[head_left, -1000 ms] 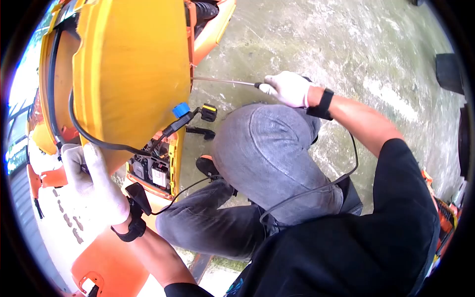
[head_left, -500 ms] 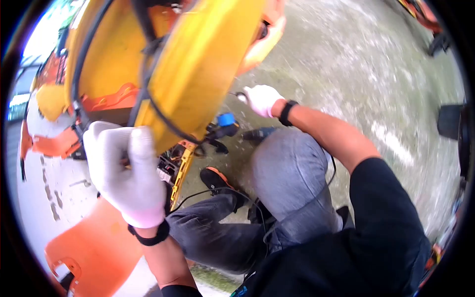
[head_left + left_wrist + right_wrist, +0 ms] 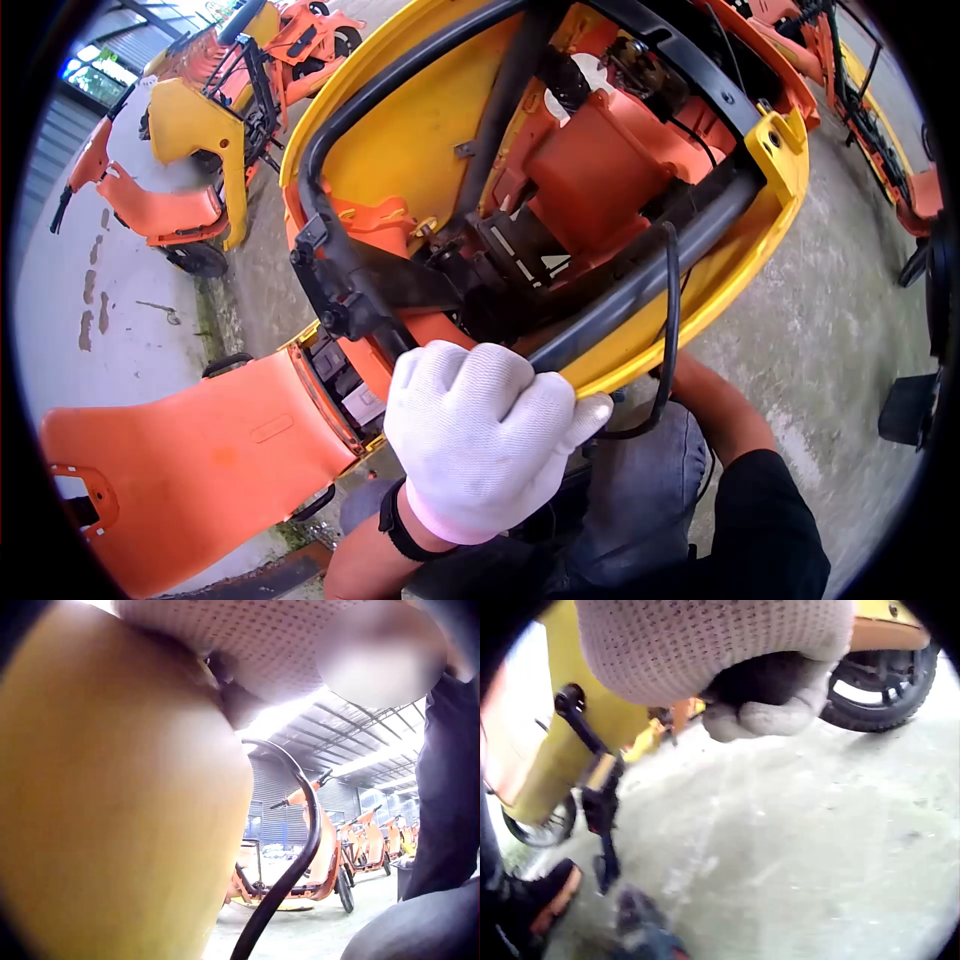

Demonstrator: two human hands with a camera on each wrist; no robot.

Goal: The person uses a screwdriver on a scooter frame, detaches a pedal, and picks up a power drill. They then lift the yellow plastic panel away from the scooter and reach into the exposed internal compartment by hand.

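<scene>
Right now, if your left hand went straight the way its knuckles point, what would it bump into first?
For the left hand, probably the black tube inside the yellow shell, right by the knuckles in the head view; depth is unclear.

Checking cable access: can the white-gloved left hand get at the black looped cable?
Likely yes: the cable hangs beside the hand, nothing visible between, though its fingers seem to grip the yellow panel edge.

I grip the near edge of the yellow shell [image 3: 410, 130] with my left hand [image 3: 480, 430]; its hollow side faces me, black tubing [image 3: 620, 312] running round inside the rim and orange parts [image 3: 600, 160] within. A black cable [image 3: 673, 300] loops over that rim. My right hand [image 3: 720, 645] curls round a shadowed dark handle [image 3: 761, 679].
</scene>
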